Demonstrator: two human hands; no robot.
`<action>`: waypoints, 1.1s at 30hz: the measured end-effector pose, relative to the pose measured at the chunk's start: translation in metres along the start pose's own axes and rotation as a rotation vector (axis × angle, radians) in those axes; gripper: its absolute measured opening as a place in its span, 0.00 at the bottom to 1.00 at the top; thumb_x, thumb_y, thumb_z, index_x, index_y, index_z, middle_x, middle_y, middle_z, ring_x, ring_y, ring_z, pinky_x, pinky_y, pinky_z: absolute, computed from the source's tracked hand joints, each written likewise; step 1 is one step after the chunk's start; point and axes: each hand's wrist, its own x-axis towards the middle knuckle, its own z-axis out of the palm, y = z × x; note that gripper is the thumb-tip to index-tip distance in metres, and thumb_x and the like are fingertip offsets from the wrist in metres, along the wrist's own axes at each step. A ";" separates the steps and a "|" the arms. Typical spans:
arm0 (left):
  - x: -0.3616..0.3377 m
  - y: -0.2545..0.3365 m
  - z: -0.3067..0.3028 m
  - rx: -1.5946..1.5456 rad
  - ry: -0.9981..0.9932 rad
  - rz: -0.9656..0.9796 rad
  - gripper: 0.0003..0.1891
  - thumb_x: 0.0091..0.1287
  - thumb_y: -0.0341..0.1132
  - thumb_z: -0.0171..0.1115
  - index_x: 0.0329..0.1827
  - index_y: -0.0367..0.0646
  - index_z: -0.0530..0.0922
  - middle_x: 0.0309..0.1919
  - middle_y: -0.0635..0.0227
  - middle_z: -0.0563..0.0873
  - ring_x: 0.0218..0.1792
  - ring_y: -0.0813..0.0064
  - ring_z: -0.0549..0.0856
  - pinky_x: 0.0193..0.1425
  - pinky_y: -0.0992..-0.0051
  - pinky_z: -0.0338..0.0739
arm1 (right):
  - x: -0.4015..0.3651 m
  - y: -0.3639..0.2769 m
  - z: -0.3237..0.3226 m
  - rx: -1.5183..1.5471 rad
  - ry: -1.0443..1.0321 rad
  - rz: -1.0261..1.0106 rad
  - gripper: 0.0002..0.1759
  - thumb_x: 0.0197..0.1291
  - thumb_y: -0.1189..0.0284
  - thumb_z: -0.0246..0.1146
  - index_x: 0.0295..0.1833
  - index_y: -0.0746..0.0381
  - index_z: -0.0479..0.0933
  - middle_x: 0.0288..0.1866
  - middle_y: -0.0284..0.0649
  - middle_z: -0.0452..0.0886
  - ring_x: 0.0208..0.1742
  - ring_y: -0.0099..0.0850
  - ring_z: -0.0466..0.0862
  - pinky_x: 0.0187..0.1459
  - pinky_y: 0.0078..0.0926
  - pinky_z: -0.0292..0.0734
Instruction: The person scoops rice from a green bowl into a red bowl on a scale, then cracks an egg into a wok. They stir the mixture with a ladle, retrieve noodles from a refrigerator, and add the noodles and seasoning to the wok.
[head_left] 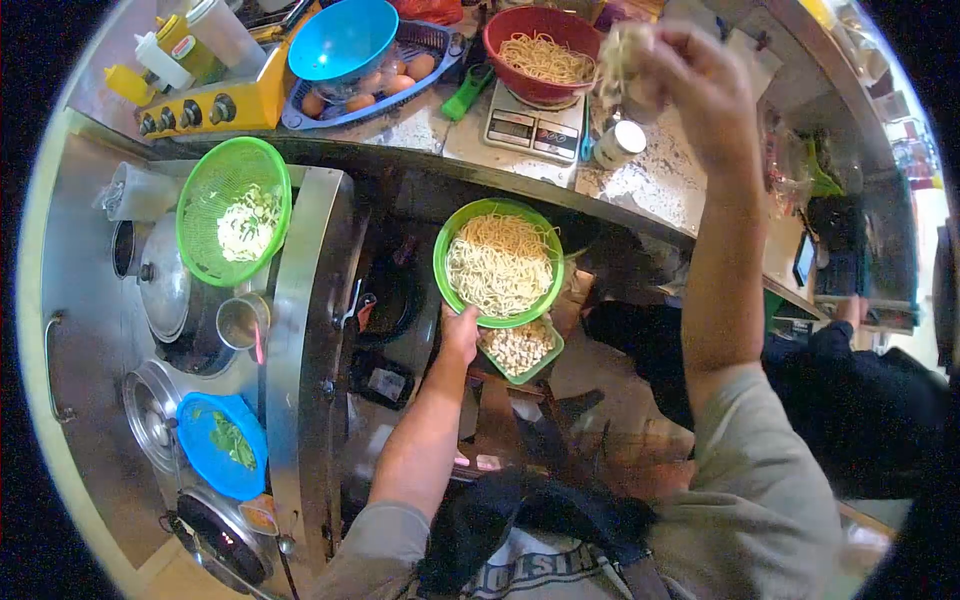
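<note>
My left hand is closed on the near rim of a green basket full of noodles. Raised at the upper right, my right hand pinches a blurred, pale clump of noodles. This clump hangs just to the right of a red bowl, which has more noodles in it and sits on a kitchen scale. Partly hidden below the green basket is a green tray of small pale cubes.
On the steel counter at left are a green colander with white pieces, a blue basket with leaves, and a lidded pot. A blue bowl and eggs stand at the back. Another person is at right.
</note>
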 end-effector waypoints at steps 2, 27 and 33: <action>0.003 -0.002 -0.002 0.027 0.004 0.012 0.29 0.55 0.20 0.49 0.64 0.45 0.64 0.53 0.61 0.78 0.49 0.64 0.82 0.42 0.64 0.84 | -0.038 0.006 0.021 0.131 -0.089 0.095 0.11 0.61 0.67 0.64 0.41 0.64 0.81 0.27 0.32 0.82 0.22 0.15 0.74 0.23 0.13 0.69; -0.011 0.004 -0.018 0.275 -0.023 -0.136 0.30 0.55 0.21 0.51 0.63 0.49 0.62 0.51 0.62 0.78 0.42 0.65 0.84 0.31 0.66 0.84 | -0.270 0.168 0.110 -0.273 0.272 0.530 0.20 0.56 0.69 0.68 0.53 0.65 0.76 0.43 0.42 0.82 0.44 0.31 0.81 0.45 0.27 0.77; 0.001 -0.011 -0.024 0.201 -0.051 -0.104 0.33 0.55 0.19 0.52 0.66 0.51 0.60 0.54 0.63 0.77 0.47 0.61 0.82 0.35 0.64 0.84 | 0.023 0.122 0.050 -0.661 0.263 -0.137 0.13 0.58 0.64 0.65 0.45 0.60 0.82 0.35 0.45 0.85 0.33 0.34 0.84 0.37 0.29 0.77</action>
